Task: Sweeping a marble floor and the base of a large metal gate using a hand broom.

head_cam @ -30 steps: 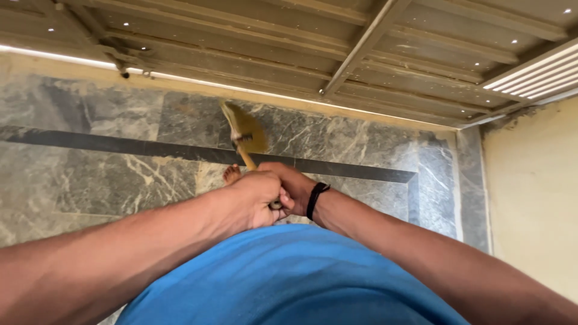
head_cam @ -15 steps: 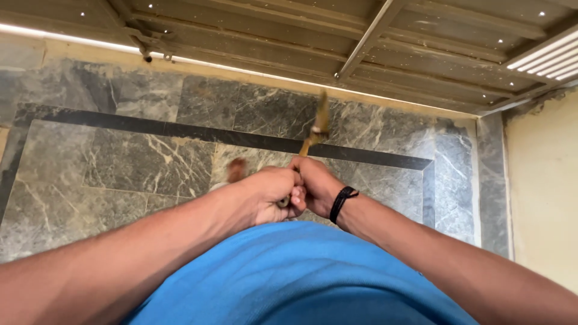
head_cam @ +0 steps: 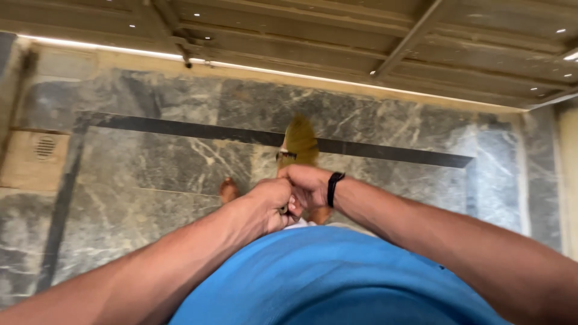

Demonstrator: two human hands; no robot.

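Looking straight down over a blue shirt (head_cam: 325, 277) onto a grey marble floor (head_cam: 150, 174). Landmark: the dark inlaid band (head_cam: 385, 152) crossing the floor.

Left hand (head_cam: 272, 204) and right hand (head_cam: 308, 185) pressed together just below the band, on the near side of it. Both wrapped tight around the handle of a short broom (head_cam: 299, 144); grip fully closed on each side, fingers curled over, only a small stub of handle end showing between the two fists. Left hand nearer the body, right hand just ahead of it and touching it.

Broom head fans out from the hands and lies across the band, yellow-brown bristles blurred, a darker binding where head meets handle. Cannot tell whether the bristle tips touch the floor.

Black wristband (head_cam: 333, 188) on the right wrist, just below the band. One bare foot (head_cam: 228, 189) on the marble, left of the hands and below the band; a second foot partly hidden under the right hand.

Square floor drain (head_cam: 44, 146) set in a tan tile far left, level with the band. Metal gate (head_cam: 337, 36) runs along beyond the band, sunlight showing under its lower edge.
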